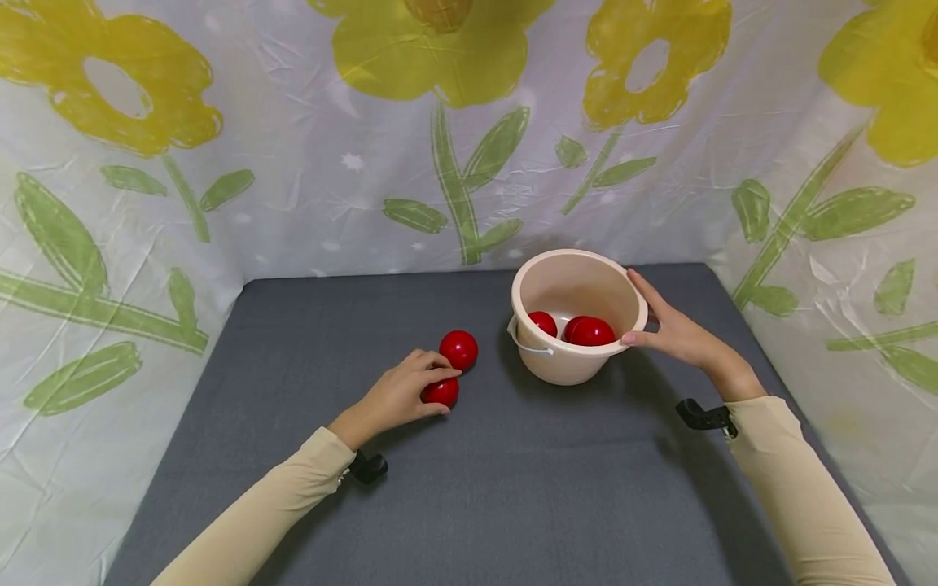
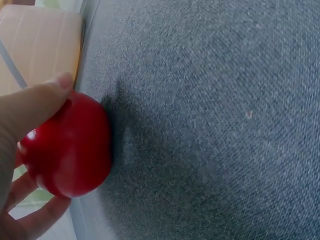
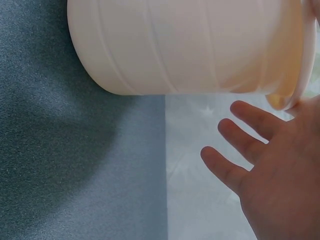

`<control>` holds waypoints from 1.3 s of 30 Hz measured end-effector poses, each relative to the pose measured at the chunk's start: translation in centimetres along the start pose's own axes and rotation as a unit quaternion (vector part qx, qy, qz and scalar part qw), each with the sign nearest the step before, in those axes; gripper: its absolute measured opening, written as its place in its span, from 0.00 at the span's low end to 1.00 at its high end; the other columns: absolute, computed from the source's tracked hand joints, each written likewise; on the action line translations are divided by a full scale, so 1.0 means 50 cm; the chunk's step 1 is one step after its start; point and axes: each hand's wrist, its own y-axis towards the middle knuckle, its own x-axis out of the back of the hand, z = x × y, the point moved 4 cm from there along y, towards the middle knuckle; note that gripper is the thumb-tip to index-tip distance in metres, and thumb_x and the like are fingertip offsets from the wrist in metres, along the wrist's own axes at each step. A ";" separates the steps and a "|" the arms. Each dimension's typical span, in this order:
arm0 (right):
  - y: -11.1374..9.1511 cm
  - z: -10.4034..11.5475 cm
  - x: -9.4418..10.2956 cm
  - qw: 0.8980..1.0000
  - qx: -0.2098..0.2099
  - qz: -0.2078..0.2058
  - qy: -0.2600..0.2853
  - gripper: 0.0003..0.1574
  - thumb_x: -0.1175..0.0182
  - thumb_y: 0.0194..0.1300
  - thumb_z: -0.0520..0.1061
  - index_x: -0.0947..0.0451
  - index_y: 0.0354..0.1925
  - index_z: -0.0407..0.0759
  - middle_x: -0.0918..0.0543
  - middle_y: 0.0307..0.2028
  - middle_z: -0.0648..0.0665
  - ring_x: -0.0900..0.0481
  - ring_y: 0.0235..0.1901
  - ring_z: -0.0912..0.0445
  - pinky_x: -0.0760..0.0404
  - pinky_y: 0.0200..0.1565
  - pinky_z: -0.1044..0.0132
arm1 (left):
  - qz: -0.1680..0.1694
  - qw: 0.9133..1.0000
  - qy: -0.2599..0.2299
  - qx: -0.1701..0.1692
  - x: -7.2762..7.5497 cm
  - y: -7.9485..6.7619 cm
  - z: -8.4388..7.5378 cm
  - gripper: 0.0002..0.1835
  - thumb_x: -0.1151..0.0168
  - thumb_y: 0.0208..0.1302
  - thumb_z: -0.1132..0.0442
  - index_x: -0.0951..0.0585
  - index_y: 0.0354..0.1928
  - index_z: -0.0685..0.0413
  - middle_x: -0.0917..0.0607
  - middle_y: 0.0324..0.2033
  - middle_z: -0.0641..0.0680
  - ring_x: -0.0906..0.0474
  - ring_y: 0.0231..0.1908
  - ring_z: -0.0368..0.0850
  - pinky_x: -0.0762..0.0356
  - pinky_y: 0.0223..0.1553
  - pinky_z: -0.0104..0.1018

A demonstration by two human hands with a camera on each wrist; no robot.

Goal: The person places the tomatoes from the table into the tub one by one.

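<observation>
My left hand (image 1: 399, 391) curls thumb and fingers round a glossy red ball (image 1: 441, 393) low over the grey cloth. Just beyond it, a second red ball (image 1: 458, 350) lies close to the fingertips. In the left wrist view, thumb and fingers span the held ball (image 2: 75, 145). A pale cream bucket (image 1: 560, 370) stands to the right, with three red balls (image 1: 592, 331) inside, two of them overlapping. At the bucket's right side my right hand (image 1: 677, 334) grips the rim between thumb and index finger. Its other fingers (image 3: 225, 167) spread apart from the wall.
A grey cloth-covered table (image 1: 513, 488) lies beneath everything. Behind it and at both sides hangs a pale curtain (image 1: 315, 179) printed with yellow flowers. The bucket's thin handle (image 1: 531, 348) hangs down at its front left, and the bucket stands near the table's back edge.
</observation>
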 end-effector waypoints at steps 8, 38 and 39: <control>0.000 -0.002 0.000 1.000 -0.001 0.000 0.002 0.68 0.35 0.64 0.51 0.76 0.78 0.61 0.60 0.79 0.37 0.34 0.65 0.33 0.27 0.58 0.36 | 0.024 1.000 0.006 -0.008 -0.012 -0.003 -0.005 0.32 0.22 0.49 0.49 0.20 0.59 0.41 0.22 0.58 0.49 0.27 0.60 0.48 0.15 0.50 0.48; -0.002 0.003 -0.001 1.000 -0.001 0.000 0.011 0.67 0.35 0.64 0.49 0.76 0.78 0.62 0.60 0.79 0.38 0.34 0.65 0.34 0.26 0.58 0.38 | -0.004 1.000 -0.019 0.000 0.076 0.049 -0.040 0.31 0.23 0.53 0.53 0.19 0.60 0.45 0.22 0.58 0.51 0.27 0.59 0.50 0.16 0.52 0.45; -0.002 0.005 -0.001 1.000 0.000 0.001 0.010 0.67 0.35 0.64 0.49 0.76 0.78 0.61 0.59 0.79 0.37 0.34 0.64 0.34 0.26 0.58 0.38 | -0.006 1.000 -0.024 0.000 0.082 0.054 -0.040 0.31 0.23 0.53 0.53 0.20 0.60 0.45 0.22 0.59 0.52 0.27 0.59 0.51 0.16 0.52 0.45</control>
